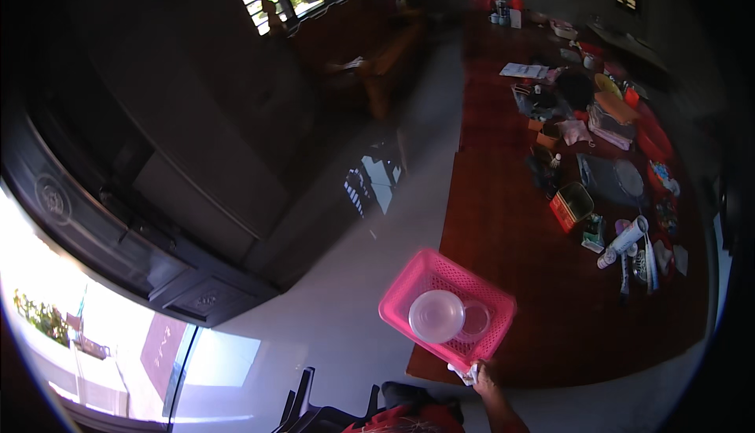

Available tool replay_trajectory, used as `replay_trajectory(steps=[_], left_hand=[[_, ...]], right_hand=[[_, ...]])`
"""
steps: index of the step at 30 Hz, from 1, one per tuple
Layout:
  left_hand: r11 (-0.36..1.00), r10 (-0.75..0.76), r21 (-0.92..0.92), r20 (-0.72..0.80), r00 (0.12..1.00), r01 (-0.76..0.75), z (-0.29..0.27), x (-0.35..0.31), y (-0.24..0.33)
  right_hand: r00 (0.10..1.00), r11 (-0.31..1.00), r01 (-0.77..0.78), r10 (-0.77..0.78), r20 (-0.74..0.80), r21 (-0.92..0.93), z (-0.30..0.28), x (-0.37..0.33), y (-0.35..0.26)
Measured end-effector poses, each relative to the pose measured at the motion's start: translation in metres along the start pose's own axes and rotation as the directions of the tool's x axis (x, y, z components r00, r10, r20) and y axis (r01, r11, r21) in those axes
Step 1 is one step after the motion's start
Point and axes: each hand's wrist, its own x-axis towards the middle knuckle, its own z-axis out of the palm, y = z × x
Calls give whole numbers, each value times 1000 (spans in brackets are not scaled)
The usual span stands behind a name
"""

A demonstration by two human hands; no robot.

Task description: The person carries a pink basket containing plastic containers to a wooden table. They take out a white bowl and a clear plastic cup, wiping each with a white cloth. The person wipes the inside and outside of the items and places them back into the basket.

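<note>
My right hand is at the near corner of the table, its fingers closed on a small crumpled white piece that looks like cloth or paper. It is right against the near end of a pink plastic basket; whether it also grips the rim I cannot tell. The basket has perforated sides and lies across the table's left edge, partly over the floor. Inside sit a round translucent white container and a pinkish clear round container beside it. My left hand is not in view.
The long reddish-brown table carries a red open tin, a grey tray, a white tube, folded cloths and utensils. A dark chair stands near me. At left is a dark open door.
</note>
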Motion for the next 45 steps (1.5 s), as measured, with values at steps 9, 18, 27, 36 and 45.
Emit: replay_trajectory(steps=[9,18,27,36,45], left_hand=[[974,177,157,-67,982,-165,-202,142,4],[932,275,264,-77,958,-246,-425,262,60],[917,349,233,-81,934,-323,-561,333,105],[871,419,316,-78,905,-376,-752,445,211],[727,507,540,-4,862,-425,-977,554,448]], right_hand=[[983,989,120,-107,-147,82,124,16,-73],[981,974,80,-39,-193,212,267,127,-176],[989,955,35,9,-145,296,372,278,-277],[938,924,173,-48,-344,342,426,418,-359],[875,872,269,-44,-482,409,430,580,-436]])
